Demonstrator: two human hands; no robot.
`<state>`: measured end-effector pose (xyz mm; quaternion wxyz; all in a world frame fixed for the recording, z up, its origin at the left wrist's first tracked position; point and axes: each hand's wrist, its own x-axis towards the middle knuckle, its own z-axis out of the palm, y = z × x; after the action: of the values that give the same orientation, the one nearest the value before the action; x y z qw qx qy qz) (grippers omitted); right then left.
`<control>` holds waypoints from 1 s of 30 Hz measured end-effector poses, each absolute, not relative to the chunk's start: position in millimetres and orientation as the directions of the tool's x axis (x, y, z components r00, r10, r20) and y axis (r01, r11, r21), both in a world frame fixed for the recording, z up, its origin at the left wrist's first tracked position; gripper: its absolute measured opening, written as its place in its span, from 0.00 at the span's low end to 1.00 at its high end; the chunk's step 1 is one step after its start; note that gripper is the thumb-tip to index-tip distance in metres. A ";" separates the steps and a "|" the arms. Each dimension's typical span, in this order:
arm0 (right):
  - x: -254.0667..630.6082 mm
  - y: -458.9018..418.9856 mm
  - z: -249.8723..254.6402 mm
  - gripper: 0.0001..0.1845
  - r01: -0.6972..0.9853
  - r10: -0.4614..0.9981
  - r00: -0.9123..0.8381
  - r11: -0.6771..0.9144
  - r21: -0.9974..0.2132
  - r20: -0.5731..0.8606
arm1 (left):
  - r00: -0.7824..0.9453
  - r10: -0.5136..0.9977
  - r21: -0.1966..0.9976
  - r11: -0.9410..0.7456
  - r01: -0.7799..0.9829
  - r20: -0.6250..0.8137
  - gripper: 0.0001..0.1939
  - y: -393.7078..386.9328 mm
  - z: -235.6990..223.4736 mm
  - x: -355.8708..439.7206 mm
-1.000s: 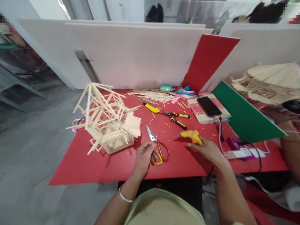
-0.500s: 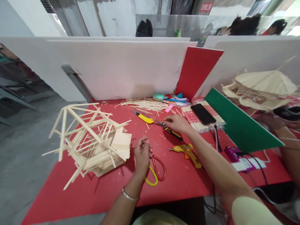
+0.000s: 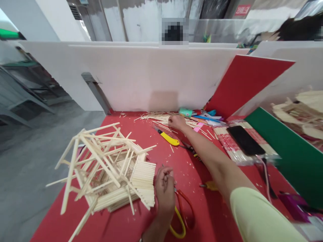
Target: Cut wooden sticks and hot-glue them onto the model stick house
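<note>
My right hand (image 3: 177, 122) reaches over the loose pile of thin wooden sticks (image 3: 157, 117) at the back of the table. Its fingers are bent together at the sticks; whether one is between them is hidden. My left hand (image 3: 165, 188) rests curled over scissors with one red and one yellow handle (image 3: 179, 223), and what its fingers hold, if anything, does not show. Close to its left stands a model built of wooden sticks (image 3: 108, 168), with an open roof frame. A yellow utility knife (image 3: 169, 137) and dark pliers (image 3: 190, 149) lie between the hands and the pile.
A yellow glue gun (image 3: 210, 185) lies partly under my right forearm. A phone (image 3: 246, 140) rests on packs of sticks (image 3: 223, 141) at the right. A green board (image 3: 280, 151), a red board (image 3: 249, 84) and a white panel (image 3: 131, 77) border the red table (image 3: 141, 228).
My right hand has gone from the pliers to the stick pile farther back. My left hand stays by the scissors. The view has shifted, and the glue gun is now mostly covered by my arm.
</note>
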<state>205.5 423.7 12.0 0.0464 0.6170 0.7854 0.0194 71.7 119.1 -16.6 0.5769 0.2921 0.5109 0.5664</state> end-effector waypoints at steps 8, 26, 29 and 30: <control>169.9 467.3 4.1 0.22 0.933 0.943 -0.287 0.315 0.172 -0.171 | -0.200 0.930 0.894 0.211 -0.394 -0.308 0.17 123.0 -15.7 72.6; 175.1 438.7 29.3 0.21 0.925 0.897 -0.284 0.350 0.150 -0.339 | -0.140 0.976 0.956 0.128 -0.266 -0.170 0.12 113.6 -22.2 74.0; 171.8 435.3 25.3 0.21 0.933 0.915 -0.293 0.337 0.125 -0.278 | -0.138 0.977 0.956 0.123 -0.268 -0.165 0.12 113.4 -21.8 73.7; 171.9 434.1 24.4 0.21 0.937 0.919 -0.294 0.331 0.111 -0.261 | -0.138 0.977 0.955 0.122 -0.269 -0.163 0.12 113.2 -21.4 73.8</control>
<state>171.9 434.1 24.4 0.1399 0.5774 0.8037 -0.0313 73.8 113.2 -21.4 0.5544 0.3516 0.5034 0.5618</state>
